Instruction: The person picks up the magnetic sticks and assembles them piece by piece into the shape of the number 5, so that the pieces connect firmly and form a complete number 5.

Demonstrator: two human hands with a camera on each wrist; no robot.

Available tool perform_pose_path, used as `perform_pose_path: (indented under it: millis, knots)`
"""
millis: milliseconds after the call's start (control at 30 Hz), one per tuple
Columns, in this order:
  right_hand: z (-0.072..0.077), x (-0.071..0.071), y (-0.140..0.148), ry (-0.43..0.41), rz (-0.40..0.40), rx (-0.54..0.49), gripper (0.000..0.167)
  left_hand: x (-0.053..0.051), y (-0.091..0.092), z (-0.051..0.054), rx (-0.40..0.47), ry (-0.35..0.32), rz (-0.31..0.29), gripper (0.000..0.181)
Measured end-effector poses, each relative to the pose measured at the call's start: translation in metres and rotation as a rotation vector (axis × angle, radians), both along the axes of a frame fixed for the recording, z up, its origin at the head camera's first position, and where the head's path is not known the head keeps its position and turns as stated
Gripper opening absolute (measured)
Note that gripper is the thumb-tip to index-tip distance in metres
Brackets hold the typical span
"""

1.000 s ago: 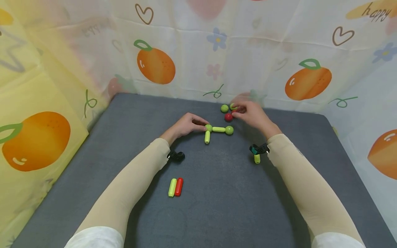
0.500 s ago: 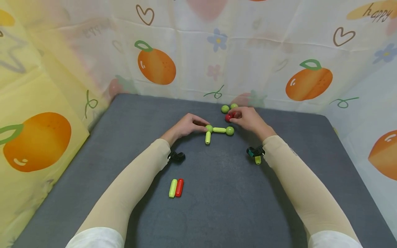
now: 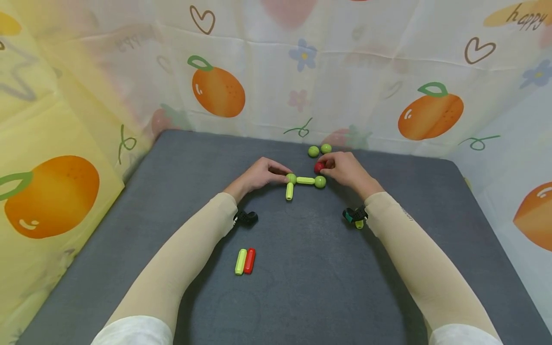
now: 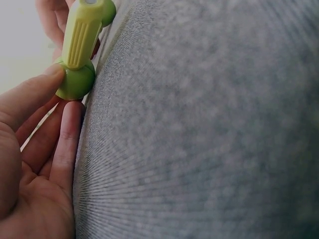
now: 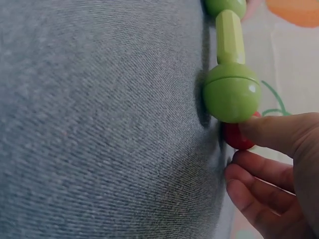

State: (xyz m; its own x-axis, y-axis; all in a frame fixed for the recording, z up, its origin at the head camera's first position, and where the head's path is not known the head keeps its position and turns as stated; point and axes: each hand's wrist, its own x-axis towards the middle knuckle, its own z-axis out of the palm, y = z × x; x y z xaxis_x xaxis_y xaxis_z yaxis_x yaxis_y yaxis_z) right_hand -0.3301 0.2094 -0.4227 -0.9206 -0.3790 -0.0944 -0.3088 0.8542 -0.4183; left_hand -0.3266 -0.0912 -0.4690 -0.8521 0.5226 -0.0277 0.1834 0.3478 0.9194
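Thumb and fingers of the left hand (image 3: 262, 173) pinch a green ball (image 3: 291, 178), seen close in the left wrist view as a green ball (image 4: 77, 82) with a yellow-green rod (image 4: 81, 37) on it. From that ball one rod (image 3: 305, 180) runs right to a second green ball (image 3: 320, 181), and another rod (image 3: 289, 192) points toward the camera. Behind the second ball, the right hand (image 3: 347, 170) has its thumb and fingers at red balls (image 3: 319, 167); how many it touches is hidden. The right wrist view shows red (image 5: 239, 136) under the thumb.
Two loose green balls (image 3: 313, 151) lie at the table's back edge. A yellow-green rod (image 3: 240, 262) and a red rod (image 3: 249, 261) lie side by side at front left. Another yellow-green rod (image 3: 359, 224) is partly hidden under the right wrist's black strap (image 3: 355, 214).
The right hand has moved left and slightly toward the camera, away from the loose green balls, with the red now shown by its fingertips. The left hand has stayed at its ball.
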Motion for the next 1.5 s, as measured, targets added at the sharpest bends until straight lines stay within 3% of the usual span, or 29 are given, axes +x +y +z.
perform_pose_path:
  millis: [400,833,1500]
  knots:
    - [-0.004,0.004,0.002,0.025,-0.035,-0.022,0.038,-0.001,0.000,-0.001,0.005,-0.006,0.000,0.029]
    - [0.002,0.015,0.010,0.062,-0.078,-0.161,0.041,0.001,0.000,0.002,-0.011,0.027,-0.013,0.029]
    - [-0.001,0.060,0.010,0.064,-0.155,-0.393,0.039,0.000,0.001,0.000,-0.016,0.006,0.005,0.029]
